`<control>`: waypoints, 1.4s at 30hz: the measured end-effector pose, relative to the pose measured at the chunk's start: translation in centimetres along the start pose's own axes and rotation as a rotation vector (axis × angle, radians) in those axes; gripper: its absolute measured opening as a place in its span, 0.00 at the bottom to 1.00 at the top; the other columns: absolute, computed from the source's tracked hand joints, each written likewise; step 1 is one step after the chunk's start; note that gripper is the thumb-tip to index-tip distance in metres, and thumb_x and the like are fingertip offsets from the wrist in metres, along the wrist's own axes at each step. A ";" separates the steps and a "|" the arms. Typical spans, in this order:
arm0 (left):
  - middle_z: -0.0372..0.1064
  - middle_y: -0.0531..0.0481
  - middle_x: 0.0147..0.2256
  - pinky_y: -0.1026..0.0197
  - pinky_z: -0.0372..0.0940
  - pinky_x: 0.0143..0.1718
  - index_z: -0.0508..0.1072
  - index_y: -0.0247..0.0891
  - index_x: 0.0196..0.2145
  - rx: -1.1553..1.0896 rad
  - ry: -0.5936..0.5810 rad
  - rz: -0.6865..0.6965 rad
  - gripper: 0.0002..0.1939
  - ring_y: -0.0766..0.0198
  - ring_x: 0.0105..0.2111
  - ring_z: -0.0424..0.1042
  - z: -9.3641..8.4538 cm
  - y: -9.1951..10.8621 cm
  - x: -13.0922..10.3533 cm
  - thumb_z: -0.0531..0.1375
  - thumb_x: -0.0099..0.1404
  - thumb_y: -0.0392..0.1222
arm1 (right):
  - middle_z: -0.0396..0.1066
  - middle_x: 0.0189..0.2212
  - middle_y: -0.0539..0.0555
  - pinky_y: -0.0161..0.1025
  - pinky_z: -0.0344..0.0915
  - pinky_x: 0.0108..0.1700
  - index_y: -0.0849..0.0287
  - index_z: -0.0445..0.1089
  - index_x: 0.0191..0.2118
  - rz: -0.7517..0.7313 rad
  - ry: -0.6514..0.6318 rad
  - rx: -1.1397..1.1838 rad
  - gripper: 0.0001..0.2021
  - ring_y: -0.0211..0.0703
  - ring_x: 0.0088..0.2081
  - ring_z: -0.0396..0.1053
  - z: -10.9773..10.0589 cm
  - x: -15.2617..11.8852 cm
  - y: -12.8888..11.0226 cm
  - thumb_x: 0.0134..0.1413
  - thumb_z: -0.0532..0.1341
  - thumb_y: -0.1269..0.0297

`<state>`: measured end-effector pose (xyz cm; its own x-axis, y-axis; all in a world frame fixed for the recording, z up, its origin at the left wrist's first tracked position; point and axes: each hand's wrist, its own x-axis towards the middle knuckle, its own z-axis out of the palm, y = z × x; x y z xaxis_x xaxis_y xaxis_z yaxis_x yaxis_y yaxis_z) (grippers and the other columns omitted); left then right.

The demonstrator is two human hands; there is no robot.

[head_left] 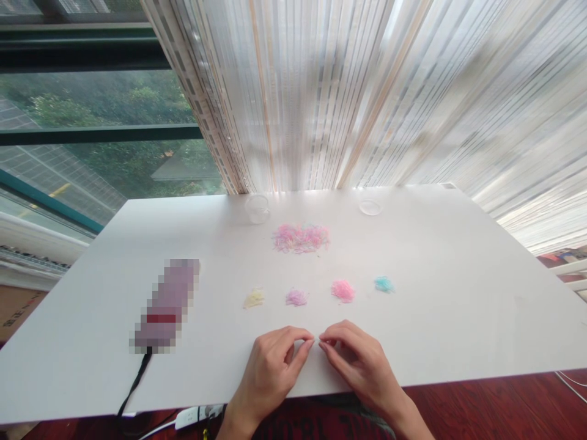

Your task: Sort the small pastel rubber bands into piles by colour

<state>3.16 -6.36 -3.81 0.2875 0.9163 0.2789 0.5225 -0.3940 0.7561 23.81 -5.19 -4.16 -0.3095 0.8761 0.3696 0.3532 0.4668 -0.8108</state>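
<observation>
My left hand (279,363) and my right hand (355,360) face each other near the table's front edge, each with thumb and forefinger pinched. Between the fingertips there may be a tiny pale bit, too small to name. Just beyond them lie small heaps of thin, short strands: a yellow heap (254,298), a purple heap (296,297), a pink heap (343,291) and a teal heap (384,284). Farther back spreads a larger mixed heap (301,238), mostly pink and lilac.
A clear round tub (257,209) and a clear shallow lid or dish (369,208) stand at the back of the white table (458,293). At left lies a blurred-out purple object (167,302) with a black cable (135,385). A power strip (197,417) sits below the front edge.
</observation>
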 end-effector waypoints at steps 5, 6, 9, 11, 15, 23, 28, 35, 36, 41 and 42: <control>0.77 0.54 0.31 0.64 0.65 0.30 0.77 0.41 0.42 0.009 0.007 0.012 0.06 0.67 0.23 0.69 0.0 0.0 0.1 0.59 0.76 0.40 | 0.76 0.33 0.51 0.33 0.72 0.36 0.54 0.74 0.43 0.000 0.014 -0.006 0.07 0.39 0.32 0.74 0.0 0.0 -0.1 0.66 0.62 0.74; 0.78 0.54 0.31 0.64 0.65 0.30 0.77 0.41 0.42 0.010 0.007 0.015 0.06 0.67 0.23 0.69 0.0 0.0 0.1 0.59 0.76 0.40 | 0.76 0.33 0.51 0.33 0.72 0.36 0.54 0.74 0.43 0.001 0.016 -0.008 0.07 0.39 0.32 0.74 0.0 0.0 -0.1 0.66 0.62 0.74; 0.77 0.54 0.31 0.64 0.65 0.30 0.77 0.41 0.42 0.012 0.005 0.012 0.06 0.66 0.23 0.69 0.0 0.0 0.1 0.59 0.76 0.40 | 0.76 0.33 0.51 0.34 0.72 0.37 0.54 0.74 0.43 0.003 0.020 -0.016 0.06 0.39 0.32 0.74 0.0 -0.1 -0.1 0.66 0.62 0.73; 0.77 0.54 0.31 0.64 0.65 0.30 0.77 0.41 0.42 0.011 0.005 0.007 0.06 0.66 0.23 0.69 0.0 0.0 0.1 0.59 0.76 0.40 | 0.76 0.33 0.51 0.34 0.72 0.37 0.54 0.74 0.43 0.001 0.023 -0.020 0.06 0.39 0.33 0.74 0.0 -0.1 -0.1 0.66 0.62 0.73; 0.76 0.53 0.29 0.64 0.64 0.29 0.77 0.40 0.41 0.015 0.008 0.003 0.07 0.66 0.23 0.68 0.0 0.1 0.1 0.59 0.76 0.40 | 0.75 0.32 0.51 0.34 0.72 0.36 0.55 0.73 0.42 0.002 0.027 -0.029 0.06 0.39 0.33 0.74 0.0 0.0 0.0 0.66 0.62 0.73; 0.75 0.53 0.28 0.64 0.63 0.28 0.77 0.40 0.40 0.033 0.011 0.013 0.07 0.67 0.21 0.66 0.1 0.3 0.2 0.58 0.75 0.39 | 0.75 0.31 0.51 0.35 0.72 0.35 0.54 0.73 0.41 0.004 0.015 -0.037 0.05 0.41 0.32 0.74 -0.1 0.1 -0.4 0.65 0.62 0.72; 0.76 0.54 0.29 0.64 0.63 0.28 0.76 0.40 0.40 0.021 0.016 0.012 0.06 0.67 0.21 0.65 0.1 0.2 0.0 0.59 0.75 0.38 | 0.75 0.34 0.53 0.37 0.74 0.37 0.55 0.73 0.45 0.013 -0.017 -0.038 0.06 0.43 0.34 0.74 -0.1 0.3 -0.5 0.64 0.64 0.70; 0.76 0.54 0.29 0.64 0.63 0.29 0.76 0.41 0.38 0.019 -0.002 0.015 0.06 0.67 0.21 0.65 -0.1 0.5 0.3 0.59 0.74 0.37 | 0.75 0.34 0.52 0.36 0.72 0.38 0.54 0.73 0.43 0.022 -0.038 -0.029 0.06 0.41 0.35 0.74 0.1 0.1 -0.3 0.67 0.62 0.72; 0.76 0.55 0.29 0.64 0.63 0.28 0.76 0.41 0.38 0.020 -0.001 0.014 0.06 0.67 0.21 0.65 -0.1 0.5 0.3 0.59 0.74 0.37 | 0.75 0.33 0.51 0.35 0.71 0.37 0.54 0.73 0.42 0.021 -0.039 -0.029 0.06 0.41 0.34 0.74 0.1 0.1 -0.3 0.67 0.62 0.72; 0.75 0.54 0.28 0.64 0.63 0.28 0.76 0.40 0.37 0.028 0.004 0.013 0.07 0.67 0.21 0.65 -0.1 0.5 0.3 0.59 0.74 0.37 | 0.74 0.32 0.51 0.35 0.70 0.35 0.55 0.72 0.39 0.013 -0.027 -0.042 0.06 0.40 0.33 0.73 0.0 0.1 -0.5 0.66 0.61 0.73; 0.75 0.54 0.28 0.64 0.63 0.28 0.76 0.40 0.37 0.031 0.004 0.013 0.07 0.67 0.21 0.65 -0.1 0.5 0.3 0.59 0.74 0.37 | 0.74 0.31 0.51 0.35 0.70 0.35 0.55 0.72 0.39 0.015 -0.025 -0.045 0.06 0.41 0.32 0.73 0.0 0.2 -0.5 0.66 0.61 0.73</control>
<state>3.45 -6.29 -3.31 0.2916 0.9112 0.2910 0.5432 -0.4081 0.7337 23.57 -5.29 -3.69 -0.3254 0.8801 0.3458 0.3971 0.4591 -0.7947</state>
